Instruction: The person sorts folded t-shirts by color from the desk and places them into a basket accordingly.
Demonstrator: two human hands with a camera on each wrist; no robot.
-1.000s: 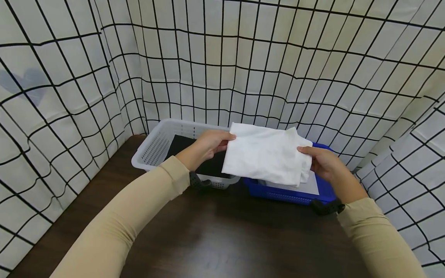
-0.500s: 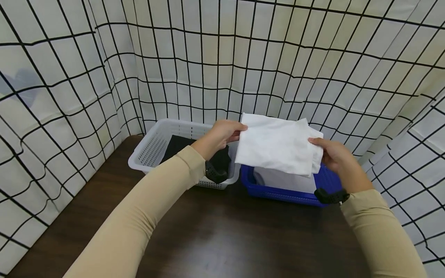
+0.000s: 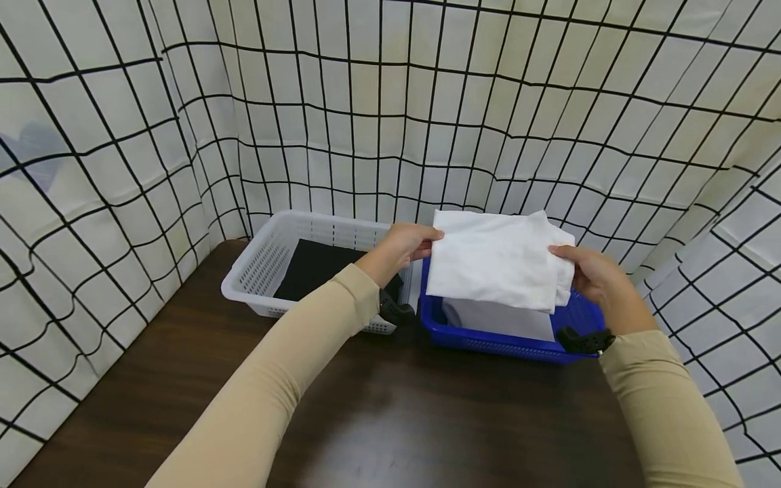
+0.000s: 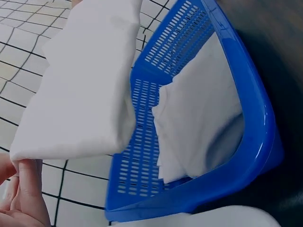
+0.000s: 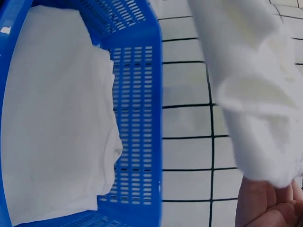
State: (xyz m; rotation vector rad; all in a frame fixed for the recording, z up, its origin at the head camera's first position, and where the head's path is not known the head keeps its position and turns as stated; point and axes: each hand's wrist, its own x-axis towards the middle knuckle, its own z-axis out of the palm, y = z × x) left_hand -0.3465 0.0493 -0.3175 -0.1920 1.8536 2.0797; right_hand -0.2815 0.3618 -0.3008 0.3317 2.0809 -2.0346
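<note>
A folded white garment [image 3: 497,261] is held up flat between both hands, over the blue basket [image 3: 494,342]. My left hand [image 3: 403,251] pinches its left edge, thumb on top. The right hand [image 3: 594,274] grips the opposite end, where loose folded layers show. Inside the blue basket lies another folded white garment [image 4: 203,109], partly covered in the head view by the held one. From the right wrist view, this lower garment [image 5: 57,118] lies flat along one side of the basket, apart from the held one.
Left of the blue basket stands a white plastic basket [image 3: 244,293] with folded black cloth [image 3: 314,268] in it. Both baskets rest on a dark wooden table [image 3: 390,420]. Behind them rises a black wire grid backed by pale fabric [image 3: 366,88], which also closes both sides.
Both hands have carried the white garment to the right, first rising, then lowering slightly. It now hangs more fully over the blue basket, and more of the white basket shows.
</note>
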